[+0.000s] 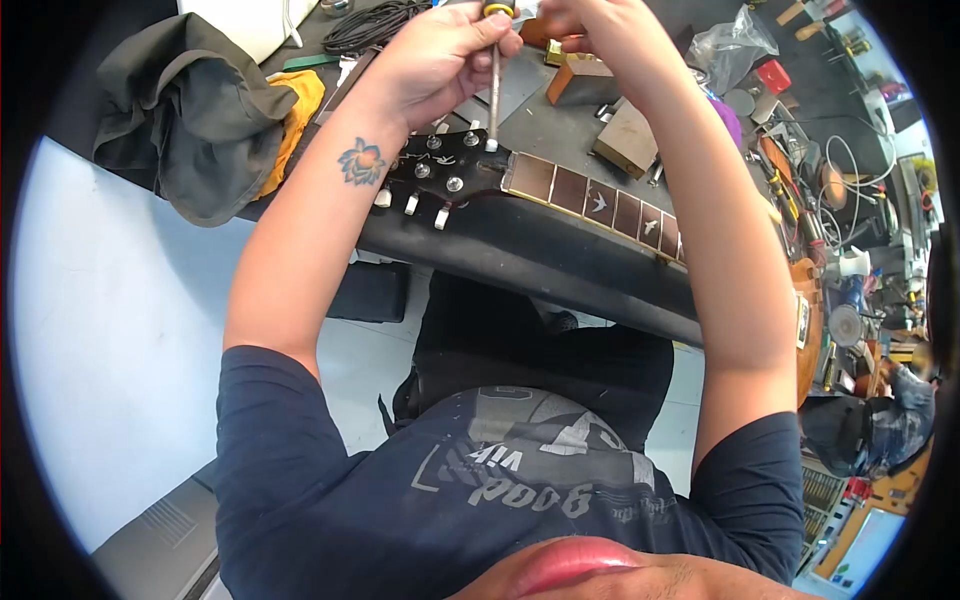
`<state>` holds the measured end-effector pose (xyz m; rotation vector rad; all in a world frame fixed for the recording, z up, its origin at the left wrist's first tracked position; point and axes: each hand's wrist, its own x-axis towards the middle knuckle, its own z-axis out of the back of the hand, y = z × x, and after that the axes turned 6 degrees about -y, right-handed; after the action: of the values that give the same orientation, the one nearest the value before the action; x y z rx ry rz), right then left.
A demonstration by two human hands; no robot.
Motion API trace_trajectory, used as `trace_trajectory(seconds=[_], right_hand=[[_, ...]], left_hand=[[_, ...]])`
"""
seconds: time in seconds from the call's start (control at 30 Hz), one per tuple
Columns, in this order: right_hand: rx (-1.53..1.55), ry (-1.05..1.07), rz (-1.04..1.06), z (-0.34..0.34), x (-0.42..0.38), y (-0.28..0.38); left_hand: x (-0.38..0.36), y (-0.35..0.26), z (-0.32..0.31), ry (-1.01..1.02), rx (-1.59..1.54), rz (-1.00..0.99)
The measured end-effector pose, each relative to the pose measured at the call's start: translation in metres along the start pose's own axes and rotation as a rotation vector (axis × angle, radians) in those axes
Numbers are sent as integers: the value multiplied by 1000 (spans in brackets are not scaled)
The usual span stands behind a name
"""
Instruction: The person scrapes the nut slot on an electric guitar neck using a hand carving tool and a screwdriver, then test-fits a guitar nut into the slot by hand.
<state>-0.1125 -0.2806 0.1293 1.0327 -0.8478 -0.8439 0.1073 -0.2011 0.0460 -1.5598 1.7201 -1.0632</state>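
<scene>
My left hand [465, 45] is closed around a screwdriver [495, 85] with a yellow-ringed handle, near the top edge of the view. Its long shaft points down, and the lower end meets the guitar headstock [470, 160] beside the nut. The black headstock carries metal tuner posts, pale tuner buttons and light script. From it the guitar neck [625, 215] runs right, with bird inlays and no strings visible on the fretboard. My right hand [580, 18] is just right of the screwdriver handle, smeared by motion and partly cut off, so its fingers cannot be read.
Two blocks [627, 140] [582, 80] lie beyond the neck on the dark bench. A dark cloth cap or bag [190, 110] sits at left, near coiled black cable [375, 25]. Tools and cables [800, 190] crowd the right, where another person [880, 420] is partly visible.
</scene>
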Motion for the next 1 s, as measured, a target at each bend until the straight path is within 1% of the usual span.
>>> trace_trajectory(seconds=[0.03,0.07,0.1,0.13,0.2,0.23,0.27,0.33,0.37,0.4,0.47,0.5,0.6,0.63,0.67,0.73,0.77,0.87,1.0], right_hand=[[12,33,-56,-6,17,-3],[24,66,-113,-11,32,-9],[36,98,-170,-15,40,-12],[86,110,-167,-16,45,-18],[183,141,-170,-21,52,-35],[170,160,-185,-23,58,-40],[168,105,-148,-24,62,-49],[157,-3,-72,-36,58,-45],[157,-26,-34,-41,63,-42],[140,-56,57,-44,54,-36],[89,-96,83,-51,53,-28],[18,-92,58,-57,65,-24],[54,-32,39,-56,53,-29],[-36,-80,65,-60,75,-46],[-55,-77,41,-58,79,-54],[-92,-75,-4,-62,70,-42],[-126,-117,-62,-69,61,-31],[-31,5,-17,-60,57,-41],[-151,-71,-59,-63,59,-42]], left_hand=[[9,9,5,-2,27,26],[28,26,11,-45,86,-51],[28,27,5,-67,123,-48],[26,27,0,-91,158,-43],[31,28,2,-29,107,-11],[32,29,4,-1,81,4],[34,30,6,-14,56,52],[35,26,1,-37,3,144],[34,19,-2,-27,-4,154],[43,17,3,32,58,171],[37,7,-7,82,206,78],[36,10,-6,71,218,84],[35,13,-2,56,245,116],[33,12,-3,58,240,138],[31,12,-1,61,231,165],[32,14,4,70,229,171],[32,14,5,80,230,173],[31,15,7,88,202,186],[37,21,9,105,181,201]])
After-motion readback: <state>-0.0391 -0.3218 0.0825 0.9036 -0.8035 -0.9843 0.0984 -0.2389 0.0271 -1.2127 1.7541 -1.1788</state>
